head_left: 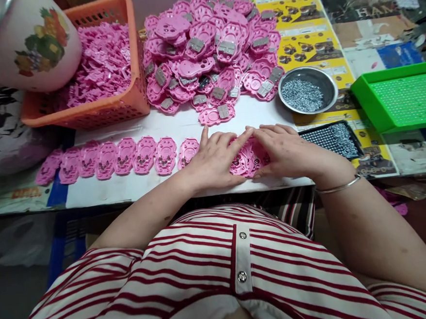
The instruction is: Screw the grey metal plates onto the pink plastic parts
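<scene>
1. Head view: left hand [215, 160] and right hand [284, 150] are loosely cupping pink oval plastic casings [245, 161]; firmness of hold unclear.
2. Casings are lying at left's 3 o'clock, right's 9; long axes partly hidden.

Worktop [127, 190] softly lit; dim underneath; picture edges stretched, slightly soft.

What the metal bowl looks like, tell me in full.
The metal bowl is round and silvery, with a thin, smooth rim and a bare, shiny inner wall at its right. It stands upright, holding many small silvery metal bits, heaped toward its left. It rests on a yellow printed sheet, right of the pink pile and behind the black tray. The right hand is near but not touching it.
</scene>
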`<state>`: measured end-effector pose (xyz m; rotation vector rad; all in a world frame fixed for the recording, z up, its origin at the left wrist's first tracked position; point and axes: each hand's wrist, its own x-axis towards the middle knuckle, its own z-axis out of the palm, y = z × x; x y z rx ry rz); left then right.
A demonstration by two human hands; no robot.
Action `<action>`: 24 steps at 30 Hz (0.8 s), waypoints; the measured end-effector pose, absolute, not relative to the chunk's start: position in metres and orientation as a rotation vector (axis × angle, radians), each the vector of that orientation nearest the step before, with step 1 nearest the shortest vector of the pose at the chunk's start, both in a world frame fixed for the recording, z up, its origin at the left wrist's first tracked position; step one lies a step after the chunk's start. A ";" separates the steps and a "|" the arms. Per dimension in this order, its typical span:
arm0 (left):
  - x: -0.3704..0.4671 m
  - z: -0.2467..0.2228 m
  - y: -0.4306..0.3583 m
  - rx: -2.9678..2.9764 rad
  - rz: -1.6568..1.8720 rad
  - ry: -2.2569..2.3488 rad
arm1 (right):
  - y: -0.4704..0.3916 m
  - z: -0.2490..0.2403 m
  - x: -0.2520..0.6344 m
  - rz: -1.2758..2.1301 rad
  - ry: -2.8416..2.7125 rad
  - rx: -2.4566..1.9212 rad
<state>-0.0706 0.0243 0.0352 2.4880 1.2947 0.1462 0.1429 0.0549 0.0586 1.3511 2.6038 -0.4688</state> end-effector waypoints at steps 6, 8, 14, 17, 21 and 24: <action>-0.086 0.041 0.027 2.487 0.224 1.346 | 0.044 0.062 0.157 -0.470 2.599 1.397; -0.095 0.041 0.031 2.480 0.257 1.400 | 0.040 0.062 0.153 -0.492 2.600 1.381; -0.107 0.044 0.043 2.482 0.263 1.535 | 0.039 0.055 0.133 -0.526 2.702 1.340; -0.109 0.048 0.044 2.493 0.245 1.540 | 0.039 0.050 0.123 -0.545 2.732 1.337; -0.119 0.052 0.044 2.479 0.303 1.588 | 0.037 0.044 0.111 -0.596 2.775 1.350; -0.126 0.053 0.044 2.458 0.328 1.624 | 0.037 0.047 0.114 -0.609 2.782 1.362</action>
